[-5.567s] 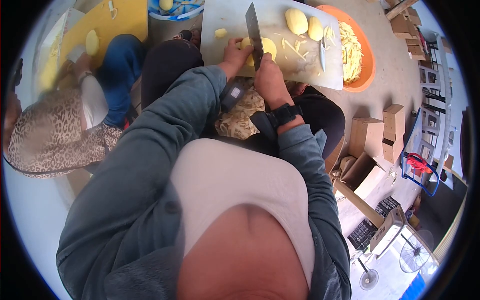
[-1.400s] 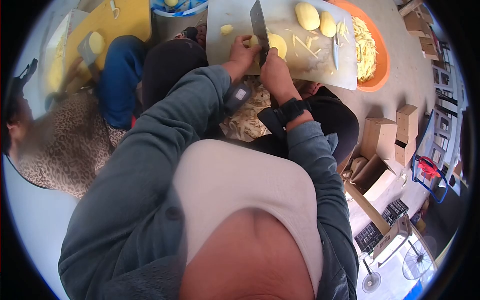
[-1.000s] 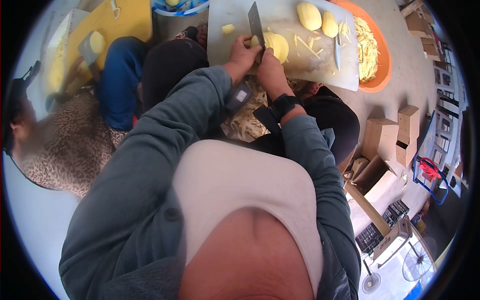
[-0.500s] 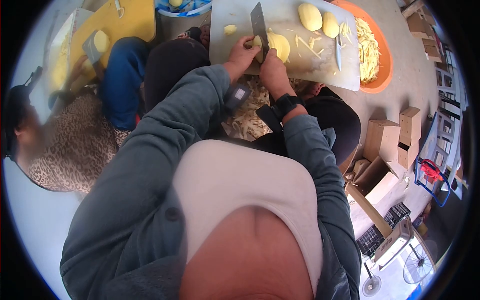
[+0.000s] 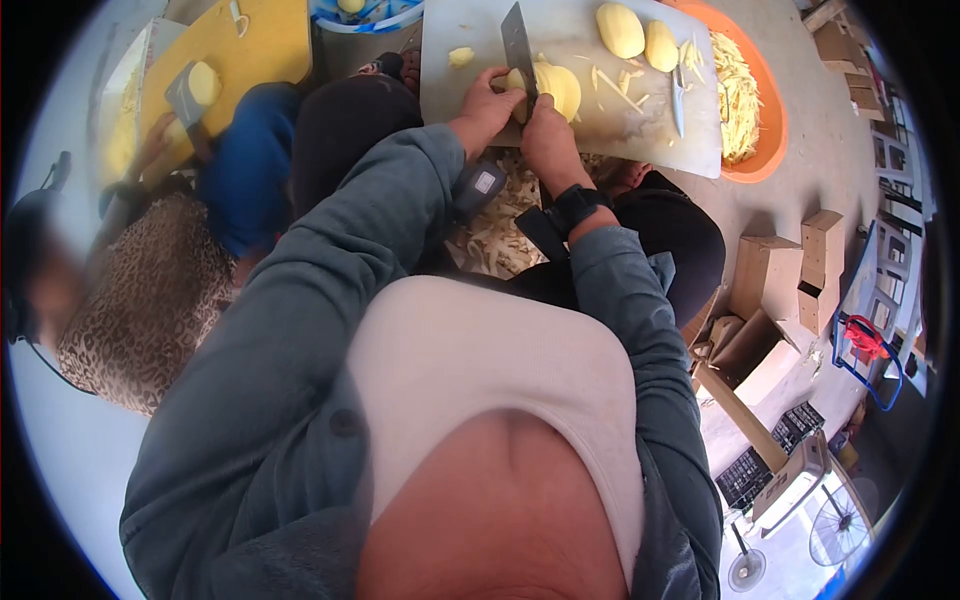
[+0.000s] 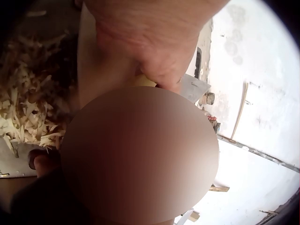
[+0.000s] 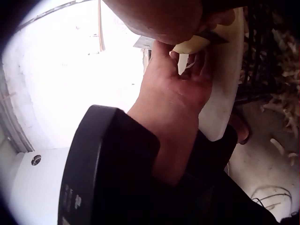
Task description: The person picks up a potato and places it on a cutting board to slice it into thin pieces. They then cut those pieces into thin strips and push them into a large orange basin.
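Note:
My right hand [image 5: 550, 140] grips a kitchen cleaver [image 5: 517, 48], its broad blade standing on edge over the white cutting board [image 5: 625, 140]. Left of the blade, my left hand [image 5: 487, 106] holds the remaining piece of a peeled potato [image 5: 516, 88] with bent fingers. Potato slices [image 5: 563, 93] lean in a row against the blade's other side. In the right wrist view, the yellow potato [image 7: 193, 45] shows between my left fingers and the blade. Two whole peeled potatoes, one of them large [image 5: 620, 31], lie at the board's far right.
A small knife [image 5: 678, 108] and loose potato strips [image 5: 622, 92] lie on the board. An orange basin [image 5: 770, 150] of cut strips stands at right. Peelings [image 5: 505, 235] lie below the board. At left, another person works at a yellow board [image 5: 270, 45].
The slices right of the cleaver have multiplied and fanned out, and the piece under my left hand is smaller. Both hands stay nearly in place. The person at left has shifted.

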Demonstrator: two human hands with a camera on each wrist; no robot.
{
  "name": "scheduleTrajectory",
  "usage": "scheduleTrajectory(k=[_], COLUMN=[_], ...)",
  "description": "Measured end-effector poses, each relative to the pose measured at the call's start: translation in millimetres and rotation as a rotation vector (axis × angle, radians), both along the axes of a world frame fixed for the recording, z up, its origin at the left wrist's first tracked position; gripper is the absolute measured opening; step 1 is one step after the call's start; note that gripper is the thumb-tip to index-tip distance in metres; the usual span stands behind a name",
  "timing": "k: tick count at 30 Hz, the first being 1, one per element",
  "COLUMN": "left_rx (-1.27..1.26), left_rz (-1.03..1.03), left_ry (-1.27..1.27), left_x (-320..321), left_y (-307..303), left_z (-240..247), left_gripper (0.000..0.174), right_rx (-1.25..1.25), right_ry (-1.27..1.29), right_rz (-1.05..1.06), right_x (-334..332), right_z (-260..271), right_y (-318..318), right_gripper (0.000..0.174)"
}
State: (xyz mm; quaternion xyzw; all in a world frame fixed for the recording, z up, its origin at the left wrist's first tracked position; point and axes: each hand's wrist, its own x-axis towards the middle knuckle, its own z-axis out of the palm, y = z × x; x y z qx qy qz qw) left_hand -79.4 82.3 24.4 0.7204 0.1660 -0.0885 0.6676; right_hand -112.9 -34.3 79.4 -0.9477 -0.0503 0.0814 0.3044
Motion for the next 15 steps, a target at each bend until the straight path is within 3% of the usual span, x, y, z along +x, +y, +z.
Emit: scheduleTrajectory(k=[4, 15], left_rx=[0.026, 0.05], left_rz=[0.023, 0.002], left_ry=[0.009, 0.041], left_x=[0, 0], left_y=[-1, -3], left_z=[7, 12], left_gripper=[0.052, 0.055], right_rx=[-0.014, -0.055], right_ry=[0.088, -0.027], right_rz=[-0.015, 0.025], right_x=[-6, -23], right_z=[21, 48], right_y=[-1, -11], right_gripper=[0.019, 0.018])
